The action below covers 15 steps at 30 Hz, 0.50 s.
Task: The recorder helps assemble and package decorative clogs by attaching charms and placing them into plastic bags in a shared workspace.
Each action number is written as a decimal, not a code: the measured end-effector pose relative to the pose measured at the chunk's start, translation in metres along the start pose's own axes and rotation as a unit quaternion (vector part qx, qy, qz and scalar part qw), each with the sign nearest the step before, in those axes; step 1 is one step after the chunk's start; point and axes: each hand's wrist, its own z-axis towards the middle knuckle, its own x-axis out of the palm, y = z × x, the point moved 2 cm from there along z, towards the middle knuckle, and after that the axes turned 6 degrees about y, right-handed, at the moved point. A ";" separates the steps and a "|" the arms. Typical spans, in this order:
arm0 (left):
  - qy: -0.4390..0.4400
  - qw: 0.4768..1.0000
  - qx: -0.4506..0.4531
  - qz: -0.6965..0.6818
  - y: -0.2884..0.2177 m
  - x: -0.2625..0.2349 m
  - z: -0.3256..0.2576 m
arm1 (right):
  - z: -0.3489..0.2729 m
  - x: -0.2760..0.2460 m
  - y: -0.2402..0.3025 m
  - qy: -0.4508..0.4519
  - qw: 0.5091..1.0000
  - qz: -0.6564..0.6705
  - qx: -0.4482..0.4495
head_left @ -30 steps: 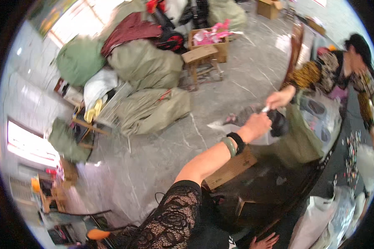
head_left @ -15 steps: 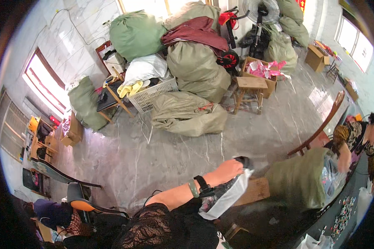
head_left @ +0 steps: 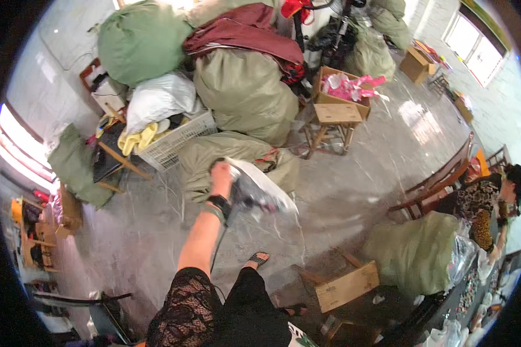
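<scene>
My left hand (head_left: 220, 176) is closed round the gathered top of a plastic bag (head_left: 260, 188), part white and part see-through. Dark contents show through it, too blurred to name. The bag hangs slanting to the right of my fist, over the tiled floor (head_left: 324, 222). Behind it lies a slumped olive-green sack (head_left: 200, 165) with a reddish cord on top. A dark band circles my wrist. Nothing of my right hand shows.
Large stuffed sacks (head_left: 243, 92) crowd the back beside a white plastic basket (head_left: 173, 141). A wooden stool (head_left: 337, 114) stands in front of an open carton. To my right are a tipped wooden stool (head_left: 347, 286), a full green sack (head_left: 414, 251) and a seated person (head_left: 480, 202).
My left hand has swung the bag leftward and forward, from beside the green sack to in front of the slumped sack. My view has shifted, and my feet and the tipped stool now show.
</scene>
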 end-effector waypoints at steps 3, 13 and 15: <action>-0.034 0.987 -0.058 0.148 0.002 0.007 0.048 | 0.066 -0.078 0.092 -0.160 0.983 0.091 0.015; 0.506 0.778 -0.117 0.354 0.098 0.029 -0.113 | 0.057 0.324 0.016 -0.062 0.819 0.566 -0.077; 0.590 0.758 -0.030 0.277 0.107 0.061 -0.180 | 0.025 0.324 0.020 0.019 0.810 0.579 -0.092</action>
